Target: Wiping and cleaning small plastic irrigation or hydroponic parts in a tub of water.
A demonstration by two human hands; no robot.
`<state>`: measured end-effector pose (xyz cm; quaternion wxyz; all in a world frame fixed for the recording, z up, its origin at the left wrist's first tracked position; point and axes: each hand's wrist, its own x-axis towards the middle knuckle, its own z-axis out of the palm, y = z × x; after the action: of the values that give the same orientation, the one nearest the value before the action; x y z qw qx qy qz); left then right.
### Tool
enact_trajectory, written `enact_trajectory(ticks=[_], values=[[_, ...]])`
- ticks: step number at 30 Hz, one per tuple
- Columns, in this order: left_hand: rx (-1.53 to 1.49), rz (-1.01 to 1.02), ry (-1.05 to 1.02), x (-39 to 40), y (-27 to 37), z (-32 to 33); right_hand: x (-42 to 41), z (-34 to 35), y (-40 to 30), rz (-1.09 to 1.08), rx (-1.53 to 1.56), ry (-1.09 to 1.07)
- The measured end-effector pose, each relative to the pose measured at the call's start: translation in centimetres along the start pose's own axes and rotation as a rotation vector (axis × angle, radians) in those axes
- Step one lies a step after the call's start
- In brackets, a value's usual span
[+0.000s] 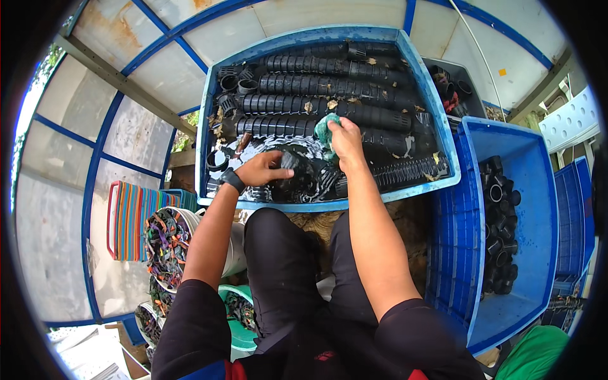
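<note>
A light-blue plastic tub (453, 178) of water stands before me. Rows of nested black plastic net pots (327, 86) lie in it, dotted with brown leaf scraps. My left hand (259, 168), a dark band on its wrist, is low over the water at the tub's near side. Its thumb and fingers hold a wet, dark plastic pot (287, 167), whose lower part is lost in ripples. My right hand (346, 142) grips a green scrubbing pad (325, 129) above the nearer rows. Loose net pots (247, 86) float or lie at the tub's left side.
To the right, a deep blue bin (527, 285) contains several black pots (498, 237). Buckets of coloured scraps (166, 242) and a green tub (242, 339) stand at my left. Behind the bin is a grey crate (468, 76). Blue-framed panels (223, 40) enclose the space.
</note>
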<state>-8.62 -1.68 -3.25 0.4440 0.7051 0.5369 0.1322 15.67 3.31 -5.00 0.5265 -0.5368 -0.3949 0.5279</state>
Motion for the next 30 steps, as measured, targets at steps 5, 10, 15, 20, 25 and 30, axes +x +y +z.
enact_trajectory(ticks=[5, 10, 15, 20, 25, 30], values=[[-0.822, -0.189, 0.306, 0.5, 0.2, -0.1, -2.0, 1.5, -0.2, 0.020, 0.076, -0.261], [-1.260, -0.080, 0.449, 3.0, 3.7, 2.3, -3.5, 2.7, -0.3, -0.085, -0.092, -0.151], [-1.189, -0.071, 0.369, 2.8, 6.1, 1.5, -3.2, 1.7, -2.5, -0.105, 0.126, -0.348], [-0.930, -0.018, 0.547, 4.4, 6.2, 1.3, -2.4, 1.2, -2.7, -0.109, 0.290, -0.370], [-1.137, -0.050, 0.815, 3.8, 5.9, 0.4, -2.0, -0.1, -3.3, -0.138, 0.485, -0.266], [-1.497, 0.091, 0.611, 4.9, 4.3, 2.0, 0.0, -0.3, -2.6, -0.013, 0.687, -0.036]])
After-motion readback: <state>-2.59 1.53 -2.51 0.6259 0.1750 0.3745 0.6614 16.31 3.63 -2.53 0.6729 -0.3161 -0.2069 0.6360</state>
